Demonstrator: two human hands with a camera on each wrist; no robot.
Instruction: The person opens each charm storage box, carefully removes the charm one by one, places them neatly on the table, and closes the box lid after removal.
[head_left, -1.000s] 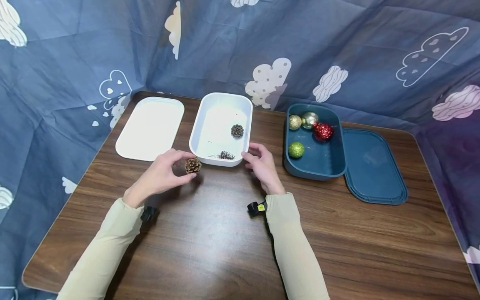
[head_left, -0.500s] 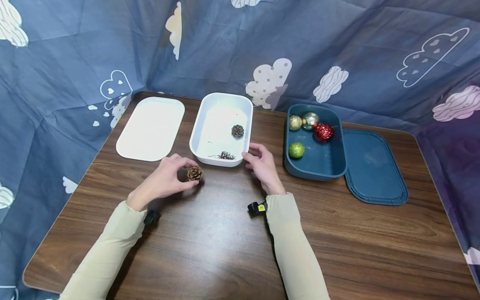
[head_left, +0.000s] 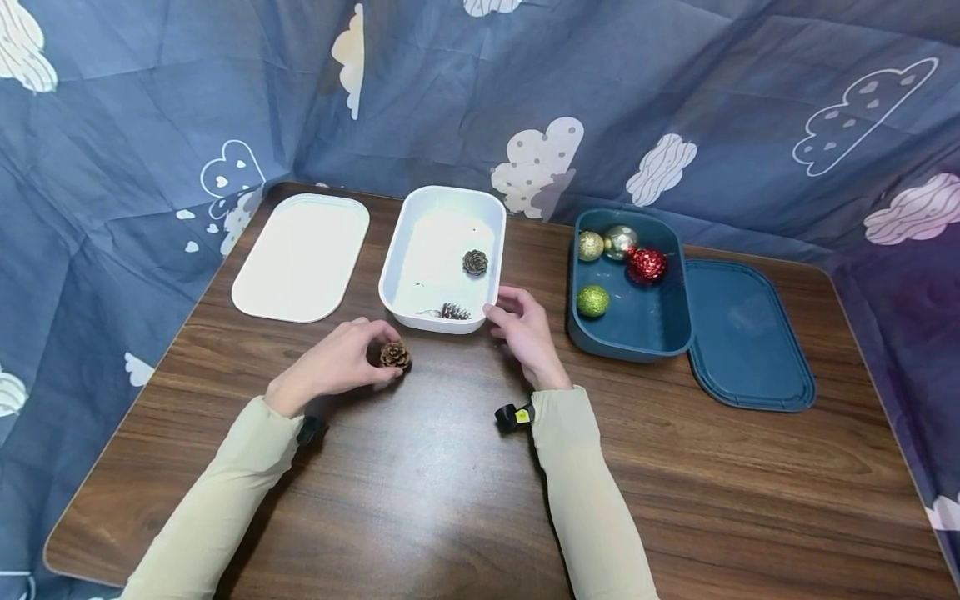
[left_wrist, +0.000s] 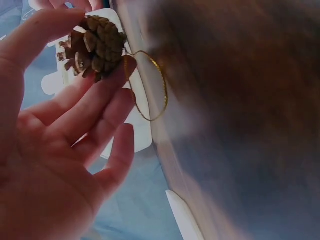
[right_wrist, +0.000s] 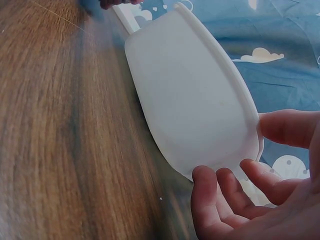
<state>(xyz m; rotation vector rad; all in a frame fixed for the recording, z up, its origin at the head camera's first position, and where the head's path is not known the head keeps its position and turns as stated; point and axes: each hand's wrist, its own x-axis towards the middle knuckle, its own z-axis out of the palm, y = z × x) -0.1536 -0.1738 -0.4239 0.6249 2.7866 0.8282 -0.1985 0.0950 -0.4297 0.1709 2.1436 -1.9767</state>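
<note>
My left hand (head_left: 341,362) pinches a brown pine cone (head_left: 394,356) between thumb and fingers, in front of the white box (head_left: 442,325). A gold string loop (left_wrist: 164,87) hangs from this pine cone in the left wrist view. My right hand (head_left: 527,332) holds the white box at its near right corner, thumb at the rim and fingertips against the outer wall. Inside the white box lie a pine cone (head_left: 475,262) toward the right side and another pine cone (head_left: 453,311) by the near wall.
A white lid (head_left: 300,258) lies left of the white box. To the right stands a blue box (head_left: 633,343) with a green bauble (head_left: 593,301), a red bauble (head_left: 647,264) and gold ones. A blue lid (head_left: 750,333) lies beside it. Behind the table (head_left: 720,492) hangs a cloud-print cloth (head_left: 435,100).
My left hand has moved a little toward me and right with the pine cone, away from the white box's near left corner. The right hand has stayed on the box.
</note>
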